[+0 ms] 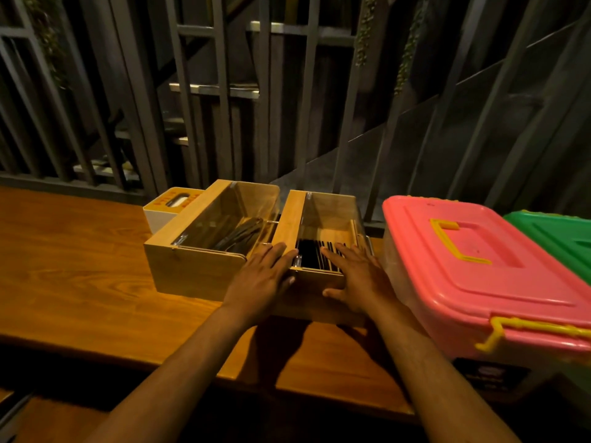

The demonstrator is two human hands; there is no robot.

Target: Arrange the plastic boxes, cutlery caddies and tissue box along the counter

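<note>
Wooden counter [80, 276] runs along dark metal railing. Pink-lidded plastic box [486, 273] with yellow handle and latch at right, green-lidded box [556, 238] beyond it. Two wooden cutlery caddies with clear lids mid-counter: left caddy [192, 266] holds metal cutlery, right caddy [319, 247] dark-handled pieces. White tissue box [163, 207] behind left caddy. Left hand [262, 279] and right hand [358, 276] flat, fingers spread, pressing right caddy's front, grasping nothing.
</note>
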